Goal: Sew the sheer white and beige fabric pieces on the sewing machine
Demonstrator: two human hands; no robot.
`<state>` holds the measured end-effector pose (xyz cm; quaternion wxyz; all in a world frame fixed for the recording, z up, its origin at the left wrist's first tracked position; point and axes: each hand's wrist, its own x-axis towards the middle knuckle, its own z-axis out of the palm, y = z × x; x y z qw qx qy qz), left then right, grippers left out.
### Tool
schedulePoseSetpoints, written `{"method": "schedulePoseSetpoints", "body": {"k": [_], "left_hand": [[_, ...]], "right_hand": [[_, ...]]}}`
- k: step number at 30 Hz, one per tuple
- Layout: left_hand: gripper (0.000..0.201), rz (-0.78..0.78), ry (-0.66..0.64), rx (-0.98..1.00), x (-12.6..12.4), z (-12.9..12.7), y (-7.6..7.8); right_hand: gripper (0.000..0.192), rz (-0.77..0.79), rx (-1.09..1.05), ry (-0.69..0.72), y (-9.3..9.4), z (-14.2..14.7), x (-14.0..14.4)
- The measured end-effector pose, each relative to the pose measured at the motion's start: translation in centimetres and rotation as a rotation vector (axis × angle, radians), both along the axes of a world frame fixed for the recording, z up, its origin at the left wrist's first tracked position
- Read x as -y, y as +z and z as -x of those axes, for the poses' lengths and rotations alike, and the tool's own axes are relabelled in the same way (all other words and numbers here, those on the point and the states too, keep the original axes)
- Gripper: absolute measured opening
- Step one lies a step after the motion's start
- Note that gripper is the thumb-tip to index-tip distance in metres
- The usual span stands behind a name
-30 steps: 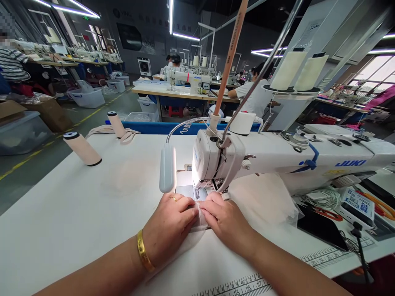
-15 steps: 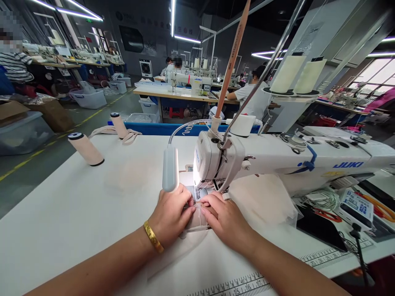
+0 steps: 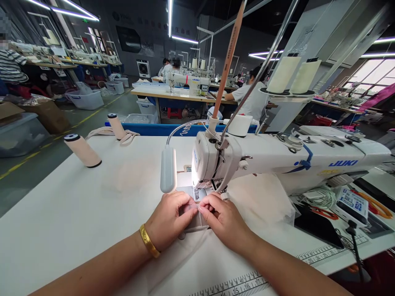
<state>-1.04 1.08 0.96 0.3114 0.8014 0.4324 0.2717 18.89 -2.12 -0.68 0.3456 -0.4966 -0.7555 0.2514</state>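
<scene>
Just in front of the needle area of a white sewing machine [image 3: 216, 160], both my hands pinch a thin, sheer pale fabric [image 3: 200, 220]. My left hand [image 3: 173, 211], with a gold bracelet at the wrist, has thumb and forefinger pressed together on the fabric's edge. My right hand [image 3: 220, 213] grips the same edge right beside it, fingertips nearly touching the left ones. The presser foot [image 3: 196, 193] is lit just beyond my fingertips. Part of the fabric hangs toward me over the table; what lies between the fingertips is mostly hidden.
A grey lamp [image 3: 168, 170] hangs left of the machine head. Two peach thread cones [image 3: 83, 151] stand at the far left. Translucent fabric [image 3: 262, 197] lies under the machine arm. At right are a black phone [image 3: 317, 226] and a cable coil [image 3: 322, 197]. A ruler strip [image 3: 240, 285] runs along the front.
My left thumb and fingertips have shifted slightly toward the right hand, and the fingertips of both hands now meet more closely on the fabric. The view has moved slightly.
</scene>
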Motion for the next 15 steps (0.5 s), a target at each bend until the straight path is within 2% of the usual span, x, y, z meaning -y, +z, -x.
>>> {"method": "schedulePoseSetpoints", "body": {"k": [15], "left_hand": [[0.032,0.019,-0.001,0.008,0.35,-0.31,0.27]], "right_hand": [[0.01,0.008,-0.048,0.008,0.23,0.12,0.29]]}}
